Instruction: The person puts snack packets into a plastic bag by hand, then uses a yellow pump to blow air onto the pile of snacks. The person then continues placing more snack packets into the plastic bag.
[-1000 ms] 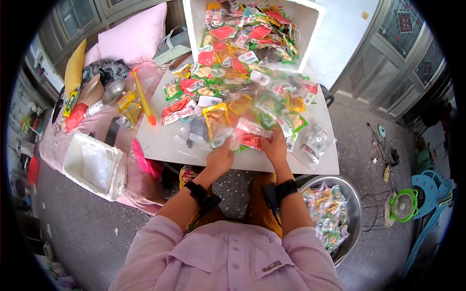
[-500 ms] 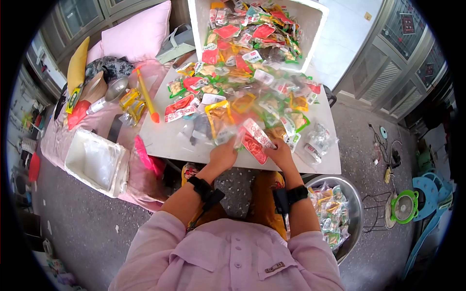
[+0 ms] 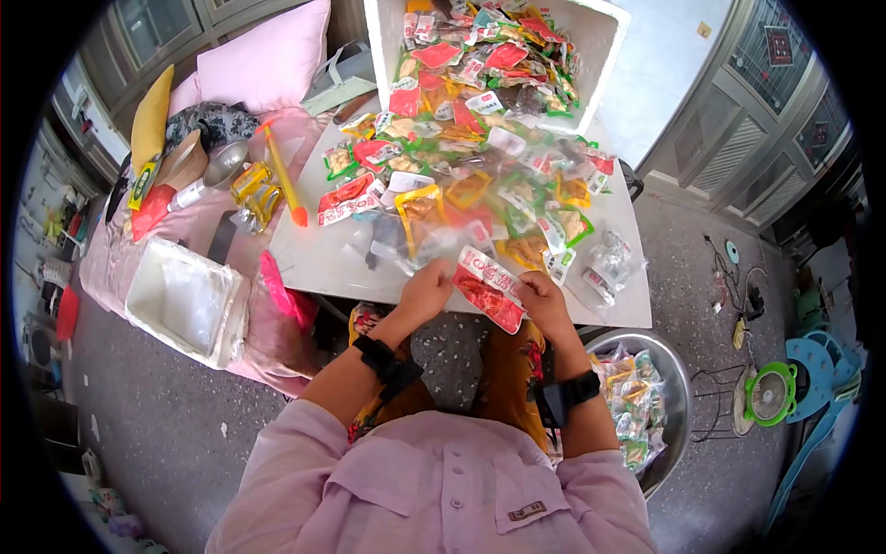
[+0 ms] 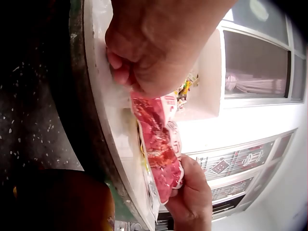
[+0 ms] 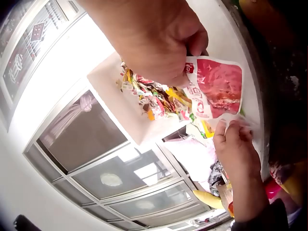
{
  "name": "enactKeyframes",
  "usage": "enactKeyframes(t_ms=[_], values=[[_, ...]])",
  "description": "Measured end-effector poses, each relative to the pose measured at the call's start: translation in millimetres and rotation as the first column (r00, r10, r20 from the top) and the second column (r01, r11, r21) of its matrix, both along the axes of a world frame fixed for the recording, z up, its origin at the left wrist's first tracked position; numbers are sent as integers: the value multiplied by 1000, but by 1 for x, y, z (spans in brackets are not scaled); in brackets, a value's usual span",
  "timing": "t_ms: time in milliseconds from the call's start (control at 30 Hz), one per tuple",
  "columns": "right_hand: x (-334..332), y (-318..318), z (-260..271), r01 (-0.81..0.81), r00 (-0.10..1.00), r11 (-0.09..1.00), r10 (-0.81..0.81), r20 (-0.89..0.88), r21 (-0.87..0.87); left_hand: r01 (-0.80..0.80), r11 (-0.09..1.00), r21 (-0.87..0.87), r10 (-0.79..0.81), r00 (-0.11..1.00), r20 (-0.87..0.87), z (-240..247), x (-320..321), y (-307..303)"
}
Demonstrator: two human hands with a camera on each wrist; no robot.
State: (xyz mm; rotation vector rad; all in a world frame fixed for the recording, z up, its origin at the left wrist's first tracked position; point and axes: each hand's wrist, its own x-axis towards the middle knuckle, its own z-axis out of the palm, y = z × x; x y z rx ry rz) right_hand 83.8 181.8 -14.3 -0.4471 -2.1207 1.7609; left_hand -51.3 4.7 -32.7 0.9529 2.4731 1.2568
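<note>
A flat red-and-white food packet (image 3: 490,289) is held up over the table's front edge, its red side with printed lettering facing up. My right hand (image 3: 545,303) pinches its right end between thumb and fingers. My left hand (image 3: 426,292) is at the opposite end, fingers curled. In the right wrist view, clear plastic film (image 5: 247,124) shows at the left fingertips, beside the packet (image 5: 221,86). The left wrist view has the packet (image 4: 158,144) stretching between both hands. More food packets (image 3: 420,217) lie spread just beyond the hands.
A white foam box (image 3: 604,55) tipped toward me spills packets onto the table (image 3: 314,263). Crumpled clear bags (image 3: 609,263) lie at the table's right. A metal basin (image 3: 681,397) of packets stands on the floor at right. Left, another foam box (image 3: 175,305) sits on the pink-covered seat.
The red packet has come off the table pile toward me and turned to slant down to the right. My right hand has moved right and lower with it; the left stays near its left end.
</note>
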Motion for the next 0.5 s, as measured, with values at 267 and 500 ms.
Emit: enactKeyframes(t_ms=[267, 500], values=[[-28, -7, 14, -15, 943, 998, 35, 331, -63, -25, 1000, 11, 27, 959, -282, 15, 21, -7], [-59, -22, -4, -51, 970, 861, 164, 181, -506, 13, 993, 120, 30, 938, -344, 9, 24, -12]])
